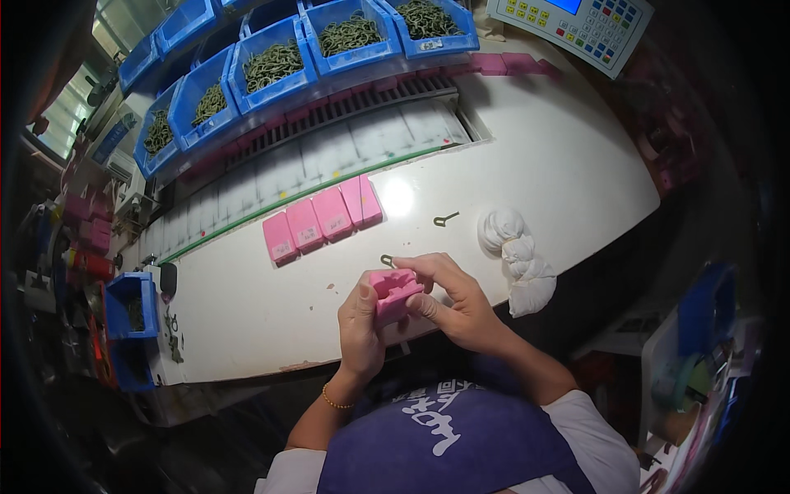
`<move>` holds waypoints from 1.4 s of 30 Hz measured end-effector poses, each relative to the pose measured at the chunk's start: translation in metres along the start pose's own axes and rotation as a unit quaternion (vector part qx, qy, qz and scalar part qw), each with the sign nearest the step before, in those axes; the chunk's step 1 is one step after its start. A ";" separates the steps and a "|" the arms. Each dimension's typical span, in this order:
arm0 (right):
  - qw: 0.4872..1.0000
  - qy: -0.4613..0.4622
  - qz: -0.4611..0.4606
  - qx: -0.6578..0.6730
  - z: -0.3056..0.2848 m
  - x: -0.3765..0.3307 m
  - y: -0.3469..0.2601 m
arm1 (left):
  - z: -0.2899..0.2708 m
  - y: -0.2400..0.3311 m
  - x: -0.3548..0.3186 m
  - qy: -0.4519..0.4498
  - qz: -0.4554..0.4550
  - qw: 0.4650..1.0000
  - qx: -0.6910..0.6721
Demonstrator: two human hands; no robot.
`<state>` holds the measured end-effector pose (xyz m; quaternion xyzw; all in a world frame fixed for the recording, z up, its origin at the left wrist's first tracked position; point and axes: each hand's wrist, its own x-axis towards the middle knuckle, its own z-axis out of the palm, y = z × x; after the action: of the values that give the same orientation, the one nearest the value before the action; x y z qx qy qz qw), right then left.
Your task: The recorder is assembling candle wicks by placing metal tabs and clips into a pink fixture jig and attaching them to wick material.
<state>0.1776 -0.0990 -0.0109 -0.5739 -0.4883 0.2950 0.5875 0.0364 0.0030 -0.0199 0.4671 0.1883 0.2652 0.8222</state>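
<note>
Just above the table's near edge, a pink rubber mould (393, 309) is between my two hands, with an uneven hollow in its top. My left hand (360, 325) is closed round its left side, thumb near the rim. My right hand (462, 305) grips the right side, with the thumb low and the forefinger reaching over the far edge. By that fingertip is a small green looped piece (387, 260); whether the finger touches it I cannot tell. Another green looped piece (445, 220) lies farther off on the table. Beyond my left hand, several pink moulds (332, 214) stand in a slanted row.
Blue bins (271, 67) of green pieces line the back, above a dark slatted grate (329, 113) and a white strip with a green edge (304, 191). A knotted white cloth (527, 267) lies right. A keypad device (572, 25) stands far right. Blue bins (130, 305) hang left.
</note>
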 end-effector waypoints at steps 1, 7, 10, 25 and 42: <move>1.000 0.001 -0.002 0.001 0.000 0.001 0.002 | -0.002 -0.002 0.002 0.000 0.001 1.000 0.002; 0.999 0.051 -0.014 -0.001 -0.004 -0.005 0.001 | -0.011 0.009 0.002 -0.027 0.080 0.981 0.175; 0.998 0.040 -0.021 -0.038 -0.005 -0.007 -0.002 | -0.010 0.011 -0.002 -0.056 0.058 0.979 0.185; 0.999 0.027 0.002 0.033 -0.011 -0.008 0.000 | -0.009 0.010 -0.002 -0.040 0.125 0.958 0.255; 0.848 0.081 -0.010 -0.523 -0.074 0.045 0.055 | -0.100 0.064 -0.003 0.245 0.050 0.718 0.649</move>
<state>0.2730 -0.0778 -0.0434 -0.8131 -0.5266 -0.0579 0.2412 -0.0383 0.0954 -0.0131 0.8137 0.4856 0.2243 0.2274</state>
